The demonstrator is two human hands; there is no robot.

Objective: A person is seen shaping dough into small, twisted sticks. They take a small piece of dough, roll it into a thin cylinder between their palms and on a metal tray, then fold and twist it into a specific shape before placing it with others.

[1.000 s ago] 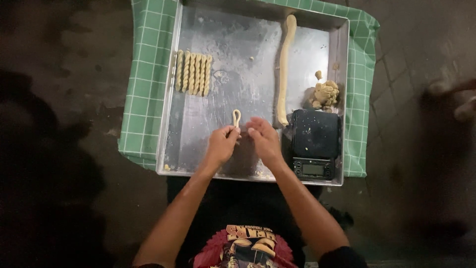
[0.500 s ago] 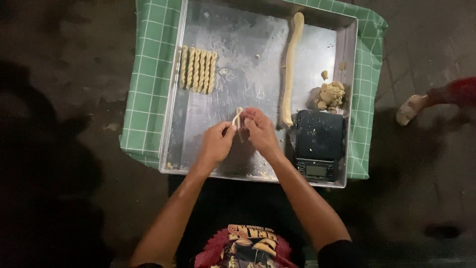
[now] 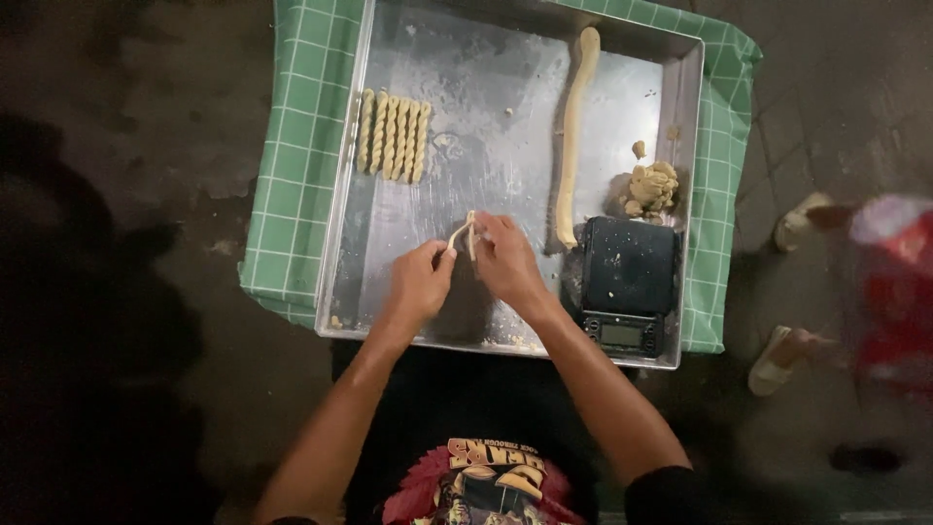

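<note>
Both my hands work a thin strip of pale dough (image 3: 465, 233) just above a large metal tray (image 3: 505, 87). My left hand (image 3: 420, 282) pinches one end of the strip, and my right hand (image 3: 505, 261) grips the other end, fingers closed on it. Several finished twisted dough sticks (image 3: 392, 136) lie side by side at the tray's upper left. A long rolled dough rope (image 3: 573, 126) runs down the tray to the right of my hands.
A black digital scale (image 3: 630, 282) sits in the tray's lower right corner, with a lump of dough scraps (image 3: 649, 187) behind it. A green checked cloth (image 3: 292, 175) lies under the tray. Another person's feet in pale sandals (image 3: 797, 219) and a blurred red shape are at the right.
My hands have lifted the dough strip off the tray and drawn closer together on it. The person at the right has stepped further into view.
</note>
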